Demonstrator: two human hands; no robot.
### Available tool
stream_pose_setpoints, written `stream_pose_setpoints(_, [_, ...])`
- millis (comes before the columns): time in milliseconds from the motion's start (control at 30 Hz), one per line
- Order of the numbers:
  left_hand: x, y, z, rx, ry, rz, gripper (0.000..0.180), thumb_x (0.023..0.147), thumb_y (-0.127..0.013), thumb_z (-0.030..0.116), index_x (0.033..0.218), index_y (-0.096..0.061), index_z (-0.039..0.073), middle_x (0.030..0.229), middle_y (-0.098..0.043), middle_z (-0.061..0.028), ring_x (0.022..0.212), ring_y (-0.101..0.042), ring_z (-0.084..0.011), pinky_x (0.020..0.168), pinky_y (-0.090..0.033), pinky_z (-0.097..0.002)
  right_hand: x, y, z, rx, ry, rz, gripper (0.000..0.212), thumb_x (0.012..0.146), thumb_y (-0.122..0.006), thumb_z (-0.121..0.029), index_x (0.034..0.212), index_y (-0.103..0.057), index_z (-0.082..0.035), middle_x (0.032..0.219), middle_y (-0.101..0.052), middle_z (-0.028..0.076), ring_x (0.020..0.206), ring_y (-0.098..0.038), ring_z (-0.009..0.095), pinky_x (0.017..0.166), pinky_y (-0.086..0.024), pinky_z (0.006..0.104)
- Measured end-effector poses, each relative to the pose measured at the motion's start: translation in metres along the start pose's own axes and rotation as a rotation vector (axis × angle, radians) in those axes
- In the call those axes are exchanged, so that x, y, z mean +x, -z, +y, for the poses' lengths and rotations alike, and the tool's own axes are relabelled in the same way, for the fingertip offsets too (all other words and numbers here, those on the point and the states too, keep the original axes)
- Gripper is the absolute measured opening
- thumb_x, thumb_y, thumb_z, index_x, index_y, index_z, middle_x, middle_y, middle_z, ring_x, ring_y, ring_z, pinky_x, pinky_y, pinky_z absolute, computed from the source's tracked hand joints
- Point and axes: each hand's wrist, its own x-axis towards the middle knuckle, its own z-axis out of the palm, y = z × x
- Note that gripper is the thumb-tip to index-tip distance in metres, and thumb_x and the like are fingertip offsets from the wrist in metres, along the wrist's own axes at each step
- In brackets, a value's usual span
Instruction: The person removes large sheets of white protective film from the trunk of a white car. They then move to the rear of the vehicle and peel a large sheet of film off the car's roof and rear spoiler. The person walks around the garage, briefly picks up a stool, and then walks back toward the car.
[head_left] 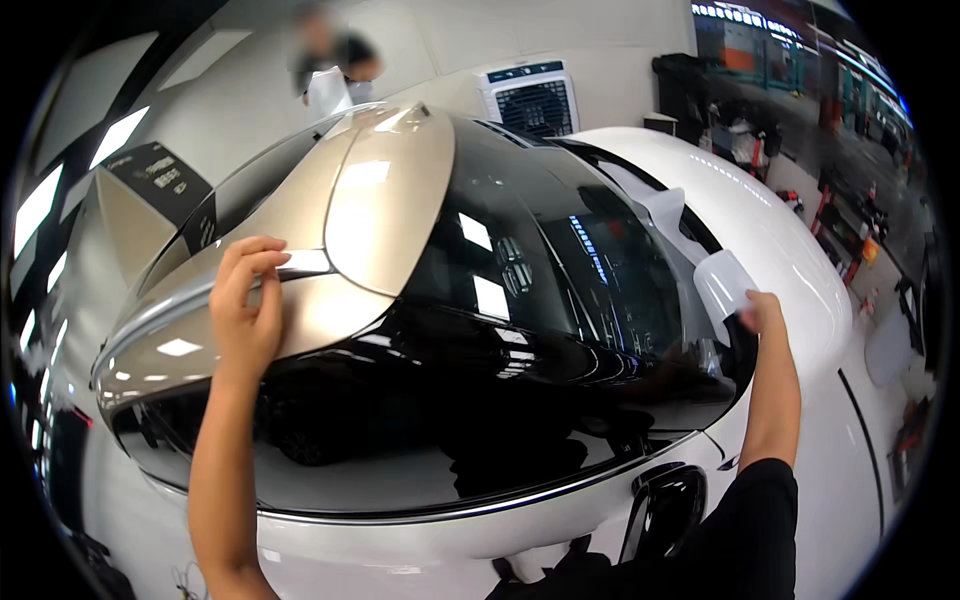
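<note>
A white car with a champagne-coloured roof (380,220) stands in front of me. My left hand (250,300) is raised at the near roof edge, fingers curled and closed beside the silver roof rail (190,295). A small whitish patch (305,262) shows just past its fingertips; whether the hand pinches anything is hidden. At the base of the windshield (530,230), my right hand (762,312) is closed on the near end of a curled white sheet (722,285). That sheet runs along the lower glass toward the far side.
Across the car a person (335,60) holds something white. An air cooler (528,98) stands by the back wall. The black side mirror (665,512) juts out near my body. Cluttered shelves (850,220) line the right, and a dark-topped box (165,185) stands at the left.
</note>
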Motion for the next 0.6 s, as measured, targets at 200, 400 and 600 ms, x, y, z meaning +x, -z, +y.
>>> stream_pose_setpoints(200, [-0.125,0.074,0.114,-0.178,-0.313,-0.762,0.007,0.074,-0.061,0.016,0.078,-0.067,0.015,0.084,-0.067,-0.0022,0.073,-0.064,-0.0161,0.063,-0.049,-0.0274,-0.076,0.022,-0.013,-0.805,0.362,0.494,0.029,0.085,-0.057,-0.020,0.102,-0.066,0.002,0.105,-0.067,0.023,0.095,-0.066,0.044,0.077,-0.056,0.0513])
stream_pose_setpoints(400, [-0.187,0.177,0.170,-0.126,-0.724,-0.662,0.034,0.074,-0.066,0.016,0.106,-0.069,0.005,0.097,-0.066,-0.0064,0.069,-0.060,-0.0178,0.061,-0.050,-0.0289,-0.126,0.034,-0.029,-0.759,0.449,0.504,0.024,0.084,-0.053,-0.009,0.100,-0.065,0.005,0.106,-0.065,0.031,0.095,-0.066,0.046,0.075,-0.057,0.0521])
stream_pose_setpoints(600, [-0.165,0.162,0.090,0.097,-0.533,-0.379,0.013,0.074,-0.065,0.007,0.087,-0.067,0.008,0.094,-0.065,-0.0052,0.086,-0.065,-0.0199,0.076,-0.054,-0.0319,-0.175,-0.101,-0.102,-1.046,0.494,0.110,0.017,0.075,-0.059,0.002,0.088,-0.071,0.004,0.085,-0.069,0.024,0.077,-0.071,0.035,0.070,-0.057,0.0469])
